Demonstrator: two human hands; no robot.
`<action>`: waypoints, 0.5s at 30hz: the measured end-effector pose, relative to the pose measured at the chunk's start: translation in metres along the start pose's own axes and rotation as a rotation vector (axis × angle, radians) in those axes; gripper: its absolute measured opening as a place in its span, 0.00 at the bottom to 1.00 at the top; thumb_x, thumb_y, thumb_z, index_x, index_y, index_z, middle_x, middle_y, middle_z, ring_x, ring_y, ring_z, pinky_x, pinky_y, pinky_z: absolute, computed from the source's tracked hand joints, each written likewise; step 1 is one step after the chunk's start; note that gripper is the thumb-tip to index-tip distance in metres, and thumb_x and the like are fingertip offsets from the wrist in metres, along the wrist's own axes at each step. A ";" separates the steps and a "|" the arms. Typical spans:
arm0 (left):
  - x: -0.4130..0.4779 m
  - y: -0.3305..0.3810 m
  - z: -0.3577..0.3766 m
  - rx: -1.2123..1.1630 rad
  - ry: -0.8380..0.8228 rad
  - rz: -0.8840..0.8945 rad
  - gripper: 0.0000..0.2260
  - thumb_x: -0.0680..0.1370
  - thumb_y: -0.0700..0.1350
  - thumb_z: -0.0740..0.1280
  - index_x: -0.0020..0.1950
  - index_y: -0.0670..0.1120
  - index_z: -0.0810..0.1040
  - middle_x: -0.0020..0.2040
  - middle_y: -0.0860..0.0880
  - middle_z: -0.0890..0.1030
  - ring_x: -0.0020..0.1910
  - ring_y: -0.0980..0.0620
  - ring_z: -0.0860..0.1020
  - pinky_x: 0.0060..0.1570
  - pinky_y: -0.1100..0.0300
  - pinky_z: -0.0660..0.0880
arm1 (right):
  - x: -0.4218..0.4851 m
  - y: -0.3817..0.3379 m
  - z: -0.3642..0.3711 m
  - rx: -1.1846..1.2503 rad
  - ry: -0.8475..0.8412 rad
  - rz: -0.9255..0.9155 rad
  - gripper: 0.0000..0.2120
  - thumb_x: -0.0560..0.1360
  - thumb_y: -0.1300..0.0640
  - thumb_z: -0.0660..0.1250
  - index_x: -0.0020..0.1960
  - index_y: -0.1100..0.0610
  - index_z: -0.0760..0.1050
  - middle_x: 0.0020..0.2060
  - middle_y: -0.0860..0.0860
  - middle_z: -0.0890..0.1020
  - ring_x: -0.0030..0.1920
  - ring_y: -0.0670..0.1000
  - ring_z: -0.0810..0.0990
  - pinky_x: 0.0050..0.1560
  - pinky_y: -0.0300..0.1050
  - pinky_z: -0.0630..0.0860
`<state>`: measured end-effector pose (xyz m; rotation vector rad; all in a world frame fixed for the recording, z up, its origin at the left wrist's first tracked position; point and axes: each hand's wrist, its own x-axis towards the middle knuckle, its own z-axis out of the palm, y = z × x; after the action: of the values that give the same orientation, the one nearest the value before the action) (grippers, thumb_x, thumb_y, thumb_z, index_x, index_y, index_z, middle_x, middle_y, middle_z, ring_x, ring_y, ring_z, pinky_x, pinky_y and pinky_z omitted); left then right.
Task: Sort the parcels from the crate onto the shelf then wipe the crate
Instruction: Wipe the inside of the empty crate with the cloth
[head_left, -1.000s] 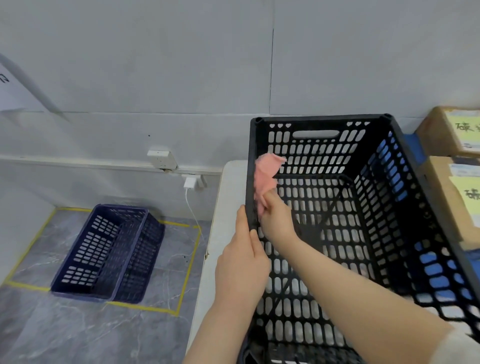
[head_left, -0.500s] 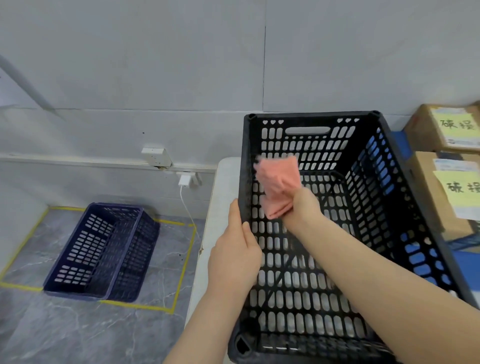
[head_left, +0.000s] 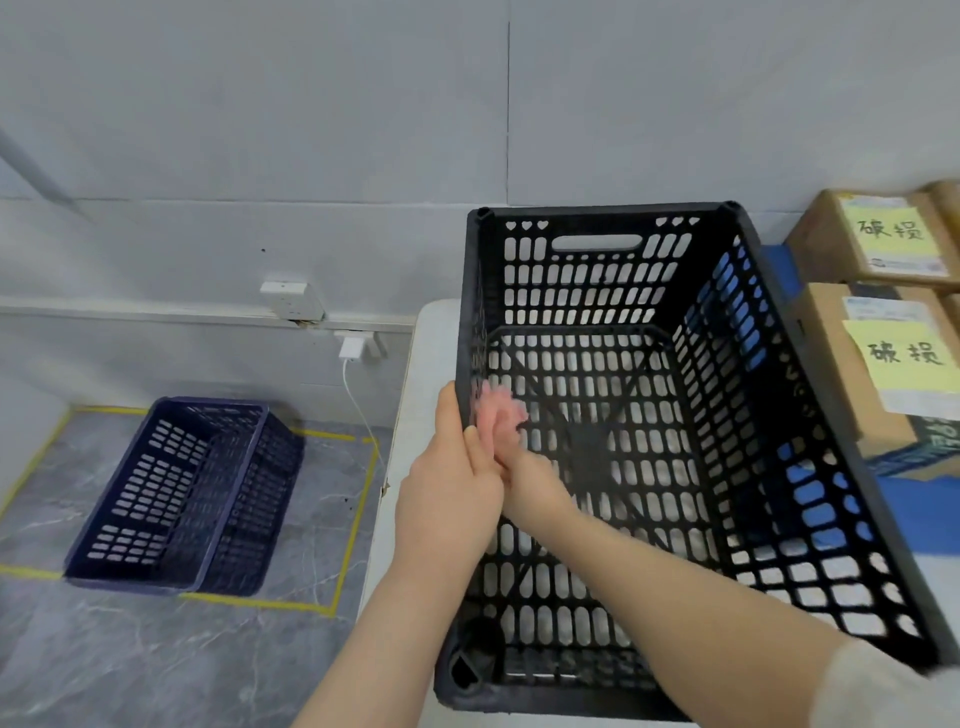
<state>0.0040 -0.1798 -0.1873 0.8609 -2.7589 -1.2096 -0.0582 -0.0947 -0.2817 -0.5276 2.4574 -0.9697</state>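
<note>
A black perforated crate (head_left: 597, 210) stands on a white table, with nothing inside it but my right hand. My left hand (head_left: 449, 499) grips the crate's left rim from outside. Inside the crate, my right hand (head_left: 524, 475) presses a pink cloth (head_left: 498, 408) against the inner face of the left wall, low near my left hand. The cloth is blurred and partly hidden by my fingers. Cardboard parcels (head_left: 878, 239) with yellow handwritten labels sit to the right of the crate.
A dark blue crate (head_left: 182, 493) lies on the grey floor at the left inside a yellow taped rectangle. A wall socket (head_left: 291, 300) and a white charger with a cable (head_left: 356, 347) sit on the wall behind. A blue surface (head_left: 930, 509) lies under the parcels.
My right hand with the pink cloth has moved down and toward me along the crate's left wall. My left hand has stayed on the rim.
</note>
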 end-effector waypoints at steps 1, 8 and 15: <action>-0.001 0.000 0.000 -0.002 -0.002 0.004 0.23 0.82 0.50 0.51 0.76 0.63 0.51 0.44 0.49 0.77 0.41 0.45 0.75 0.44 0.52 0.71 | 0.003 0.010 -0.005 -0.146 -0.141 -0.015 0.15 0.79 0.61 0.59 0.65 0.57 0.72 0.55 0.57 0.80 0.55 0.57 0.79 0.59 0.46 0.74; -0.003 0.002 -0.004 -0.007 -0.022 0.006 0.22 0.82 0.49 0.51 0.75 0.64 0.52 0.46 0.48 0.79 0.46 0.41 0.78 0.51 0.46 0.75 | 0.041 -0.022 -0.074 0.375 -0.163 0.344 0.20 0.79 0.64 0.59 0.70 0.56 0.69 0.57 0.54 0.78 0.52 0.49 0.78 0.57 0.49 0.78; -0.001 0.002 -0.003 -0.023 -0.011 0.018 0.23 0.81 0.47 0.52 0.73 0.66 0.52 0.36 0.52 0.75 0.36 0.46 0.76 0.40 0.51 0.73 | -0.003 -0.072 -0.061 0.266 0.256 -0.214 0.25 0.76 0.69 0.59 0.66 0.47 0.72 0.57 0.41 0.78 0.51 0.38 0.75 0.52 0.32 0.72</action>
<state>0.0044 -0.1806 -0.1841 0.8278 -2.7492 -1.2449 -0.0750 -0.1092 -0.1903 -0.6150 2.4684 -1.5093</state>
